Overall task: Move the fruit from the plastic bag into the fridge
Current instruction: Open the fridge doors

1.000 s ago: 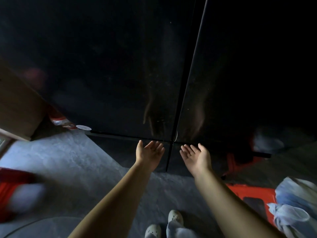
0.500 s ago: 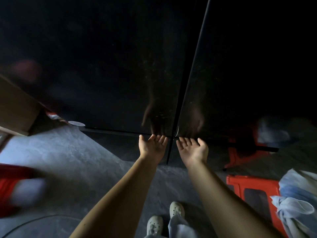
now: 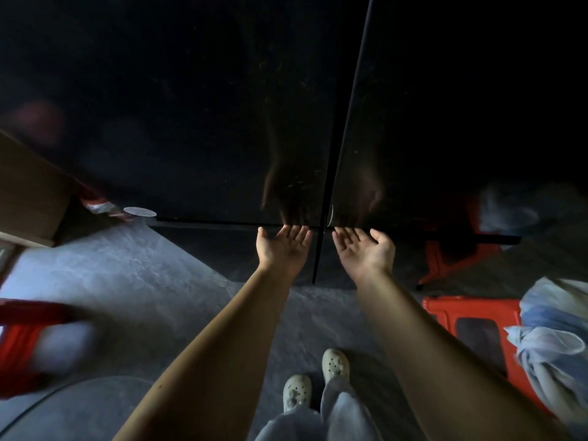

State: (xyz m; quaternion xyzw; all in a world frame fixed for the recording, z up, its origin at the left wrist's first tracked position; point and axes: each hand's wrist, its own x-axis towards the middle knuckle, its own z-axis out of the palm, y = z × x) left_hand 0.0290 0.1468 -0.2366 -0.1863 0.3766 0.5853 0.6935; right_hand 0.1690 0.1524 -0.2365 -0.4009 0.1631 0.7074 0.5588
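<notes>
Fruit: unseen, likely sitting inside knotted plastic bag [image 3: 553,338] at 4 o'clock on red stool [image 3: 471,316]. Fridge [image 3: 191,122], 12 o'clock, doors closed. Left hand [image 3: 283,249], right hand [image 3: 364,251]: palms up, fingers straight, empty, reaching under door edges for opening. Next: hooking fingertips, pulling doors outward.

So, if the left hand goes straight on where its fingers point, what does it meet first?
Probably the bottom edge of the left fridge door. The left hand reaches right up to it; contact is unclear.
</notes>
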